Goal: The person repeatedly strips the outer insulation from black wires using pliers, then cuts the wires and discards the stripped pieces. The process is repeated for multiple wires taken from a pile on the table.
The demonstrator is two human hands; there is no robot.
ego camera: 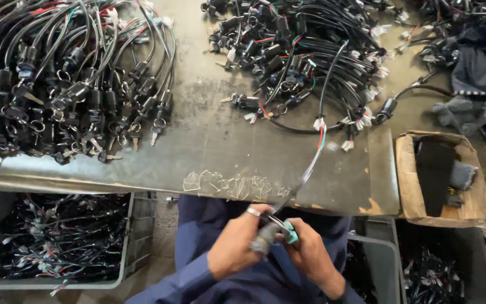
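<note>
Thin black cable (pixel 310 169) with red and green strands runs from the dark metal desk (pixel 209 152) down to my lap, where both hands meet. My left hand (pixel 237 247), a ring on one finger, closes around a small grey cylindrical part (pixel 262 241). My right hand (pixel 310 253) pinches a teal connector (pixel 291 232) against it. Heaps of black wired key switches (pixel 68 84) cover the desk above.

Black cables (pixel 74 73); red-green wire (pixel 320 138); teal tool (pixel 291 232); blue sleeves (pixel 170 281).
</note>
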